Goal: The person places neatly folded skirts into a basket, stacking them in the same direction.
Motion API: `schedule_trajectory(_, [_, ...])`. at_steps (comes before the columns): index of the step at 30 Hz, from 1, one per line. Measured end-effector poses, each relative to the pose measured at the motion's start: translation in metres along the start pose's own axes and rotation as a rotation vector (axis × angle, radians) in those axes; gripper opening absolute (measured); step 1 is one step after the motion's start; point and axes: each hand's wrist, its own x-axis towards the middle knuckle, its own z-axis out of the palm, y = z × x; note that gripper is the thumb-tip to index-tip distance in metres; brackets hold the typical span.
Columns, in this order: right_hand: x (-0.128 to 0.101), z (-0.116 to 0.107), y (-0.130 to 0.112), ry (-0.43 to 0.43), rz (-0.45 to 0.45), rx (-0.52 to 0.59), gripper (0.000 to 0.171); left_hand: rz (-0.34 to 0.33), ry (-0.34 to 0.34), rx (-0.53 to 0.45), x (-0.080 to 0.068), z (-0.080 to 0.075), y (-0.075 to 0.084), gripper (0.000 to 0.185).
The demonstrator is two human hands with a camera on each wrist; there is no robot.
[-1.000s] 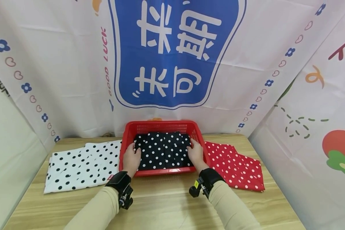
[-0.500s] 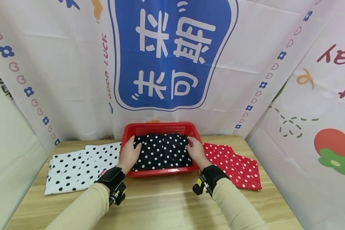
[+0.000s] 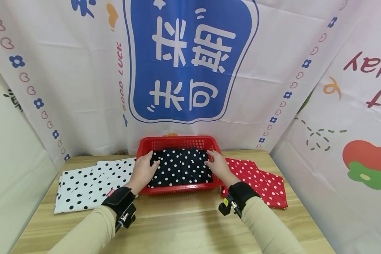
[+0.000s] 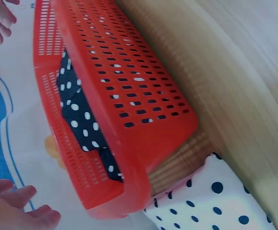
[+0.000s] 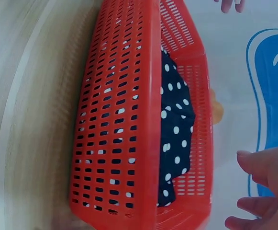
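Centrally, black cloth point(image 3: 181, 167), between left grip point(image 3: 143, 170), right grip point(image 3: 219, 164)

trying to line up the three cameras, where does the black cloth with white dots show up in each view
Head: the black cloth is just below the middle of the picture, inside the red basket.
Left wrist: left of centre, the black cloth shows above the basket's near rim and through its slots.
Right wrist: right of centre, the black cloth shows past the near rim and through the slots.
Shared landmark: the red basket.
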Motion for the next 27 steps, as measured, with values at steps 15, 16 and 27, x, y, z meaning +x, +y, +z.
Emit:
schedule_trajectory(15, [-0.027,-0.012,-0.012,-0.042,-0.038,-0.029,0.052,0.040,-0.050,0.072,-0.026,-0.009,0.001,0.062])
schedule_trajectory(16, [-0.029,-0.012,-0.011,-0.047,-0.041,-0.033,0.052,0.041,-0.051,0.075,-0.028,-0.008,0.000,0.062])
schedule_trajectory(27, [-0.049,-0.010,-0.002,-0.072,-0.078,-0.111,0.050,0.048,-0.087,0.129,-0.045,0.000,-0.007,0.070])
